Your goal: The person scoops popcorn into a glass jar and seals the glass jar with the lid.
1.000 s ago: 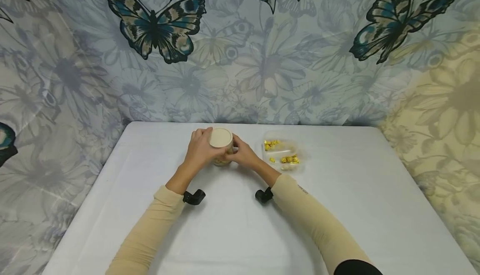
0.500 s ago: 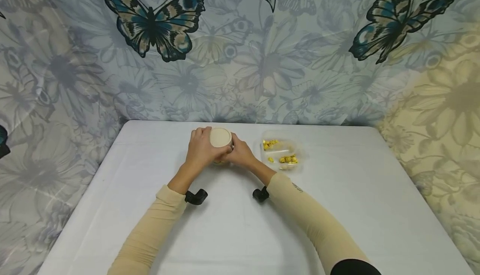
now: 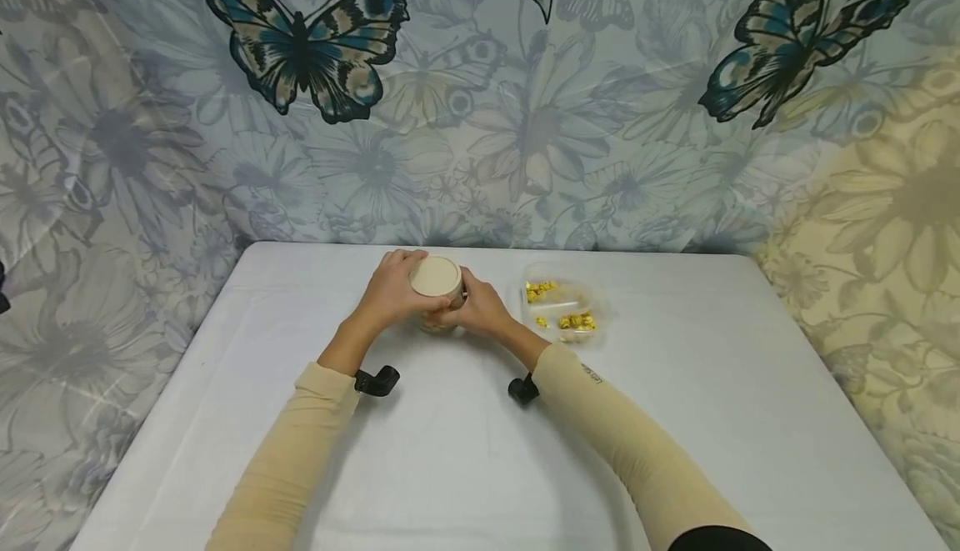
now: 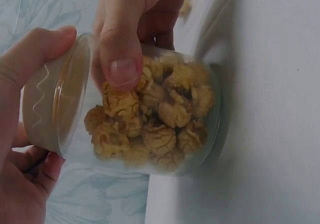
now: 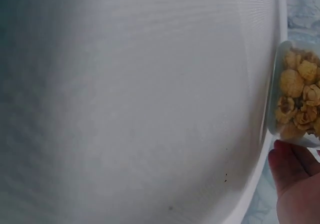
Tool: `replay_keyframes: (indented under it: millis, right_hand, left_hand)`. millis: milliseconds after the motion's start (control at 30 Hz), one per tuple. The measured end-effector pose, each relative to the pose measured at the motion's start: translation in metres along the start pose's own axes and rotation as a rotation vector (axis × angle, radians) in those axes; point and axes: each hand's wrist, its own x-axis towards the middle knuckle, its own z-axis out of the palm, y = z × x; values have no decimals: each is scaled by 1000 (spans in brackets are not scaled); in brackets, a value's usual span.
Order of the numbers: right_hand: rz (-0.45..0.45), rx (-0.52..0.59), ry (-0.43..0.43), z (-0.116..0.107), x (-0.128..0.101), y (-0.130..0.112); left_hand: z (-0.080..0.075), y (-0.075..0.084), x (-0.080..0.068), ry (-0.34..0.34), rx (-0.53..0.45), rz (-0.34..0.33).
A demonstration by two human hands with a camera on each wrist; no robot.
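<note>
A clear jar of caramel popcorn stands upright near the table's back, with a beige lid at its mouth. My left hand grips the lid, thumb along the front and fingers behind. In the left wrist view, that lid sits slightly askew to the jar's rim; whether it is fully seated I cannot tell. Lower down, my right hand holds the jar's body, its thumb pressed to the glass. The right wrist view catches only part of the jar and the fingers beside it.
Right of the jar, a clear divided plastic container holds several gold-coloured pieces. Both stand on a white-covered table. A butterfly-patterned cloth hangs behind the back edge. Each wrist carries a small black camera.
My left hand and the lid have shifted slightly left, with the wrist swinging outward. The right hand keeps its hold on the jar. The container has stayed put.
</note>
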Motion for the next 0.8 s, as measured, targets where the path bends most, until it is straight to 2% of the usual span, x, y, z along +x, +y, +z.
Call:
replay_keyframes:
  millis: [200, 400, 567, 667, 800]
  right_hand:
    - [6, -10, -6, -3, -4, 0]
    - [11, -8, -2, -11, 1, -6]
    - [45, 19, -77, -15, 5, -11]
    - [71, 38, -137, -21, 7, -15]
    - [123, -20, -151, -36, 3, -25]
  left_hand:
    - [4, 5, -3, 7, 4, -16]
    - [-2, 11, 2, 10, -3, -23]
    - [-2, 9, 2, 18, 2, -7]
    - [1, 8, -1, 45, 12, 5]
    - [4, 8, -5, 84, 5, 39]
